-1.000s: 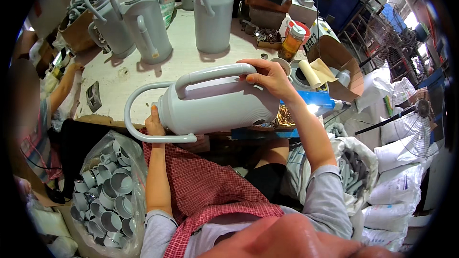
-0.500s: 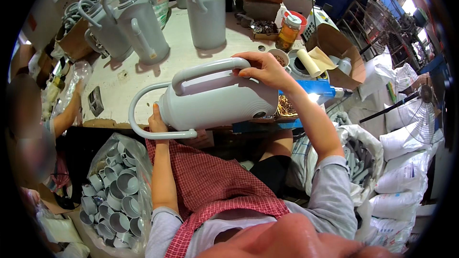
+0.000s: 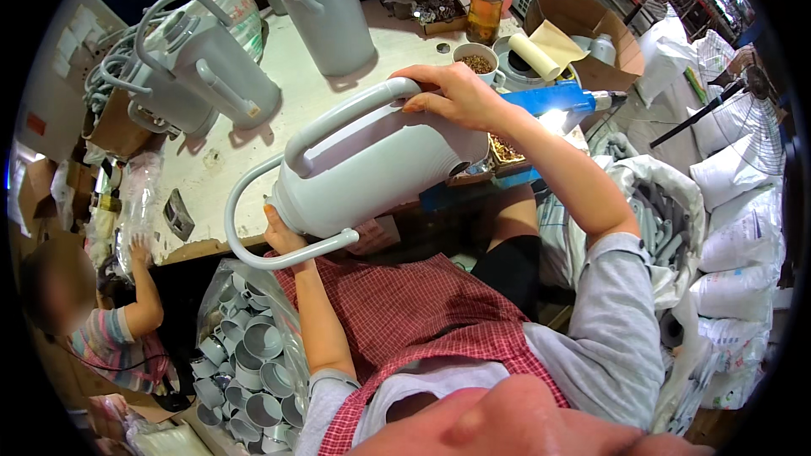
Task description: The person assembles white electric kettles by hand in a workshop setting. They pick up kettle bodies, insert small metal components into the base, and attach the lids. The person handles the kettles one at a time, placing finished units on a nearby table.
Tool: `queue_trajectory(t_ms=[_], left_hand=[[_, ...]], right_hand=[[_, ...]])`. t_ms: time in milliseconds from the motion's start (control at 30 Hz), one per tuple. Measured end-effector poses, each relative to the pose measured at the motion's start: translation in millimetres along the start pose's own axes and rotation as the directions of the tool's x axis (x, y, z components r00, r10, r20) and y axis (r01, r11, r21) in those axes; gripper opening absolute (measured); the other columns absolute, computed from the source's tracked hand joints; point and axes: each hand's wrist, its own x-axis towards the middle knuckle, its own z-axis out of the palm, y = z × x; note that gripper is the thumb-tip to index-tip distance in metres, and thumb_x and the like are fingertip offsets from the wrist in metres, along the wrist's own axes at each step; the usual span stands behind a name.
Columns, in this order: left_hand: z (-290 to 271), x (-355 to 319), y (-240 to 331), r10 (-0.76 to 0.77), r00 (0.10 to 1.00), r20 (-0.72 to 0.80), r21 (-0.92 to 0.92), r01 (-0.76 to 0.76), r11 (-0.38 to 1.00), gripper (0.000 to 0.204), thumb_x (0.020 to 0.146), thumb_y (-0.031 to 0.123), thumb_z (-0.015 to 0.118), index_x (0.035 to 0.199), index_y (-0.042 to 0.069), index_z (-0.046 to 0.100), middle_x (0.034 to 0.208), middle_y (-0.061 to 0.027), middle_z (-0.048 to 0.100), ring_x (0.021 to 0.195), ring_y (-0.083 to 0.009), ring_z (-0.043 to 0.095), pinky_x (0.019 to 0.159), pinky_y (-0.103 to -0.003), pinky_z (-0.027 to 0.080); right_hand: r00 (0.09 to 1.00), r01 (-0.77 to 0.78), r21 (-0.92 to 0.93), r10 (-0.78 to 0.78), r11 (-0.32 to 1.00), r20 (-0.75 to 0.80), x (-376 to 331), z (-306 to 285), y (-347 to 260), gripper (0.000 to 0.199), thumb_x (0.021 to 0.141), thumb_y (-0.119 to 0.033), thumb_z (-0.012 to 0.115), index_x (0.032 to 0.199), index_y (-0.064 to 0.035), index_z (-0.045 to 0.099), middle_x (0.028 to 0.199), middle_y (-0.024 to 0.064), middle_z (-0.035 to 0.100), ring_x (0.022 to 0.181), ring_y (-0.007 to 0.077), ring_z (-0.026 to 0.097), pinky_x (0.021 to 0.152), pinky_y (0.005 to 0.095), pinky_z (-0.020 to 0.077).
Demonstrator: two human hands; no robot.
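Grip: right hand (image 3: 456,95) is clasping the handle of the large grey plastic jug (image 3: 372,171).
Support: left hand (image 3: 283,236) fingers are cupping its underside.
Care: keeping it level over the table (image 3: 253,143).

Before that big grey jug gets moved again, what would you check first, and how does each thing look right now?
1. Right hand grips the handle of the grey jug: ok.
2. Left hand props the jug's narrow end: ok, though its fingers are mostly hidden.
3. Jug lies on its side at the table edge, held by both hands: ok.
4. Room on the table: not ok, upright jugs and a cup of small parts stand close.
5. Blue tool lies right beside the right wrist: not ok.
6. Inside of the jug: cannot tell.
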Motion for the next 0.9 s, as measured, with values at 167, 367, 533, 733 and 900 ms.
queue_trajectory(t_ms=[167,367,533,733,900], left_hand=[[-6,-2,4,-0.006,1.000,-0.006,0.006,0.006,1.000,0.065,0.100,0.053,0.046,0.104,-0.009,0.066,0.094,-0.0137,0.070,0.083,-0.0195,0.068,0.072,-0.032,0.055],[-8,-11,20,0.026,0.999,-0.037,0.019,-0.025,0.999,0.063,0.101,0.051,0.046,0.103,-0.008,0.067,0.097,-0.0128,0.070,0.086,-0.0187,0.066,0.075,-0.032,0.053],[0,-10,21,0.068,0.964,-0.256,0.112,-0.040,0.993,0.048,0.103,0.037,0.050,0.085,-0.004,0.066,0.079,-0.0127,0.068,0.066,-0.0169,0.061,0.058,-0.035,0.051],[12,-11,17,0.058,0.993,-0.100,0.107,-0.047,0.993,0.047,0.102,0.039,0.049,0.091,-0.003,0.066,0.083,-0.0121,0.068,0.071,-0.0179,0.062,0.062,-0.035,0.052],[21,-18,-1,-0.009,0.999,-0.033,0.101,0.012,0.995,0.047,0.102,0.041,0.048,0.096,-0.002,0.065,0.087,-0.0116,0.068,0.075,-0.0187,0.063,0.066,-0.035,0.052]], right_hand=[[1.000,0.002,0.023,-0.002,1.000,-0.008,1,4,1,0.040,0.085,-0.010,0.069,0.124,-0.0044,0.061,0.096,0.0142,0.072,0.087,0.0201,0.070,0.084,0.0329,0.0538],[0.999,0.032,-0.017,-0.032,0.999,-0.030,-1,9,1,0.039,0.086,-0.013,0.068,0.124,-0.0053,0.061,0.099,0.0135,0.072,0.089,0.0212,0.069,0.085,0.0340,0.0534],[0.998,-0.031,-0.063,0.027,0.998,-0.065,-7,9,19,0.038,0.088,-0.021,0.066,0.124,-0.0098,0.063,0.102,0.0124,0.071,0.092,0.0229,0.068,0.085,0.0358,0.0527],[0.884,-0.034,-0.341,-0.131,0.940,-0.449,-52,55,19,0.051,0.083,-0.029,0.070,0.129,-0.0118,0.058,0.122,0.0126,0.063,0.118,0.0314,0.054,0.102,0.0445,0.0424],[0.751,-0.302,-0.339,0.003,0.891,-0.660,-352,65,-16,0.030,0.084,-0.021,0.072,0.111,-0.0083,0.070,0.100,0.0081,0.071,0.088,0.0261,0.068,0.078,0.0335,0.0553]])
